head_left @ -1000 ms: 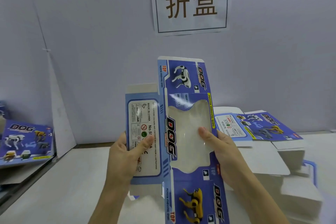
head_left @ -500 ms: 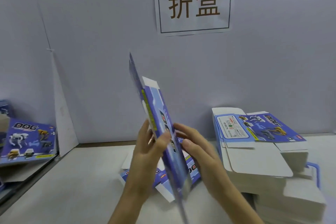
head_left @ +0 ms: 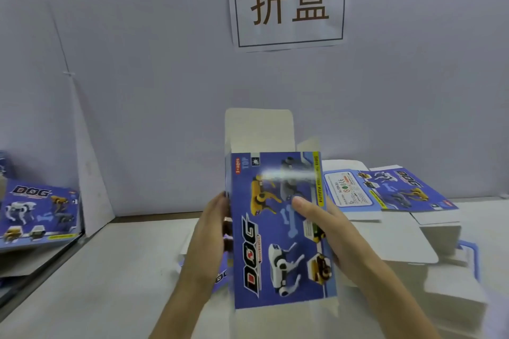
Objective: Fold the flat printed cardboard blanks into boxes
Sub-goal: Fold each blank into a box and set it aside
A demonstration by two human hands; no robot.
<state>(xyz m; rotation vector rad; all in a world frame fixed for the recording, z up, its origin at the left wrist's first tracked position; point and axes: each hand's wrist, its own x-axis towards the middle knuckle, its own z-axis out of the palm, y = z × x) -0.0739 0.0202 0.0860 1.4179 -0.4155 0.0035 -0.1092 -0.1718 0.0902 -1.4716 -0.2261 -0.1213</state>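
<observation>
I hold a blue printed cardboard blank upright above the table, its back panel with the DOG logo and toy dogs facing me. White flaps stick up from its top edge. My left hand grips its left edge, fingers hidden behind the card. My right hand holds the right edge, thumb pressed on the printed face. A stack of flat blanks lies on the table at the right. Another blank lies flat under my hands, mostly hidden.
A folded blue box leans at the far left on a lower shelf. A paper sign hangs on the grey wall behind. The white table stretches left of my arms. A blue tray edge shows at the right.
The blank has been turned round: a second ago its windowed front faced me, then it was edge-on, now the back panel faces me. Both hands shifted to its side edges.
</observation>
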